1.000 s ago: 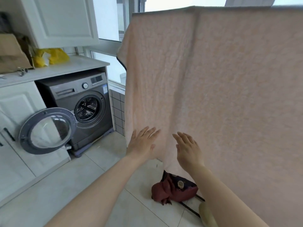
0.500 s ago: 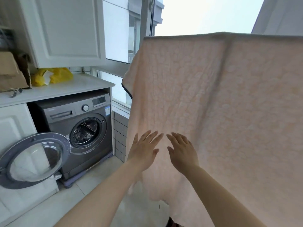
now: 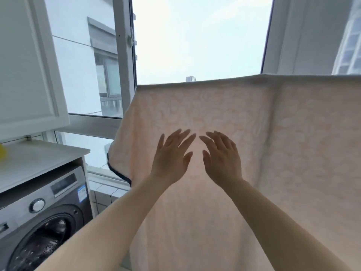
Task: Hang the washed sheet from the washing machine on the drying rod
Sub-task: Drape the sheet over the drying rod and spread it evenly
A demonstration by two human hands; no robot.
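Sheet point(image 3: 293, 133), pale peach with a nubbly weave, hangs over a straight top fold that runs from the middle to the right edge of the frame; the rod under the fold is hidden. It fills the centre and right, lit from behind, and a dark trim edges its curled lower left corner.

In the middle, the left hand point(image 3: 172, 155) and right hand point(image 3: 222, 159) are raised side by side before the cloth, fingers straight and slightly spread, gripping nothing. Whether the palms touch it cannot be told.

Behind, a window point(image 3: 195, 36) shows bright sky and a neighbouring building. At lower left a grey washer point(image 3: 45, 222) sits under a white counter point(image 3: 39, 163), its drum open to view. A white cabinet point(image 3: 25, 65) fills the upper left.
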